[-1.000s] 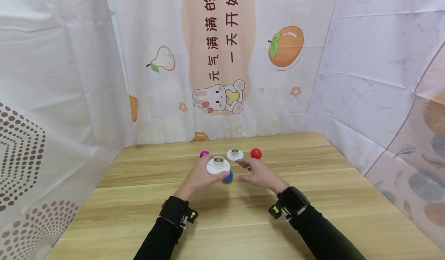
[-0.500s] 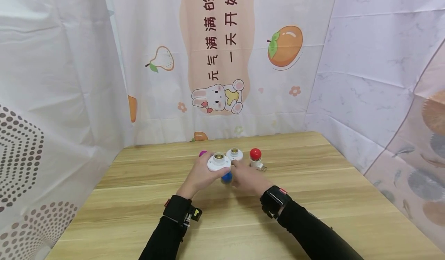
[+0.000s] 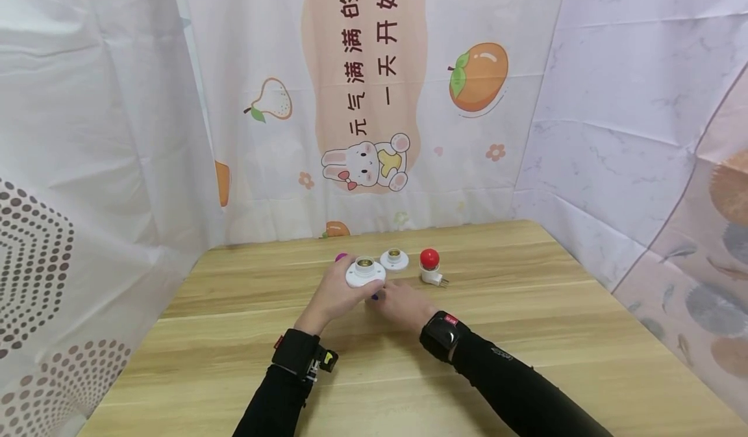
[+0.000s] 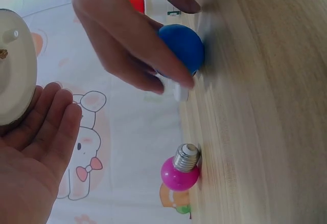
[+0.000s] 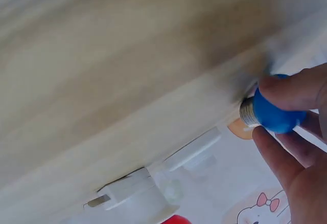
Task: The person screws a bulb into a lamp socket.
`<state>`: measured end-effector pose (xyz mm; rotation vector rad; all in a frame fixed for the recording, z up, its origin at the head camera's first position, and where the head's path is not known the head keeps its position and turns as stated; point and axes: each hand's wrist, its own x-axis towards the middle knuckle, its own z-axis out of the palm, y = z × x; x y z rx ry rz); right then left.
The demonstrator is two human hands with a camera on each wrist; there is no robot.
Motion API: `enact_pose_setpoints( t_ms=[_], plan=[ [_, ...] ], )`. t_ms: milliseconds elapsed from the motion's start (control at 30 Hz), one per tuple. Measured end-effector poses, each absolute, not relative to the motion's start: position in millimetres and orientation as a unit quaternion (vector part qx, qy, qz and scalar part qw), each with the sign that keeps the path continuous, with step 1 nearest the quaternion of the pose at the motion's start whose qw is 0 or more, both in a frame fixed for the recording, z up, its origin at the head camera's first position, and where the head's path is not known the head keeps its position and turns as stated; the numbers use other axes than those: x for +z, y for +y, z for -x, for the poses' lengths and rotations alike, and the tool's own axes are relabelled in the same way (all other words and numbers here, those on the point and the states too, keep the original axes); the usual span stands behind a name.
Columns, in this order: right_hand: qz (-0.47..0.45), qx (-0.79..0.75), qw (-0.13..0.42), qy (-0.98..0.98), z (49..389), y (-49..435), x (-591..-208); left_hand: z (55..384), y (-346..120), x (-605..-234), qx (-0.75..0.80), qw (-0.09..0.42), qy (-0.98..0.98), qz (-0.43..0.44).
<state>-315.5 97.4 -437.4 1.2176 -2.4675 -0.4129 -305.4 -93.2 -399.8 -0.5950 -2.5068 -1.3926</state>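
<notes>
My left hand (image 3: 333, 300) grips the rim of a round white lamp holder (image 3: 365, 274), held above the table with its brass-lined socket facing up. To its right and lower down, my right hand (image 3: 404, 305) holds a blue light bulb (image 5: 278, 112) near the tabletop, thumb on one side and fingers on the other in the right wrist view. The bulb's threaded metal base sticks out past the fingertips there. In the head view the right hand covers most of this bulb. A magenta bulb (image 4: 179, 177) with a bare screw base lies on the table beyond the left hand.
A second white lamp holder (image 3: 394, 261) lies on the wooden table (image 3: 491, 333) behind the hands. Right of it stands a red bulb (image 3: 429, 258) in a white plug-in socket (image 3: 431, 277) with metal prongs. Printed curtains (image 3: 263, 164) close off the back and sides.
My right hand has moved left and closed round the blue bulb, uncovering the red bulb's plug-in socket. The left hand stays nearly in place with the lamp holder.
</notes>
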Motion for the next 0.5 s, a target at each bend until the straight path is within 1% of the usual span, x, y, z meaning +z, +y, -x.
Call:
enact_pose_setpoints(
  t_ms=[167, 333, 500],
  plan=[
    [-0.425, -0.135, 0.179, -0.877, 317, 96, -440, 306, -95, -401, -0.474, 0.111, -0.849, 0.208],
    [-0.404, -0.072, 0.176, -0.895, 323, 102, -438, 306, -97, -402, -0.471, 0.112, -0.85, 0.208],
    [-0.369, 0.006, 0.16, -0.916, 326, 113, -432, 308, -99, -404, -0.463, 0.107, -0.856, 0.202]
  ],
)
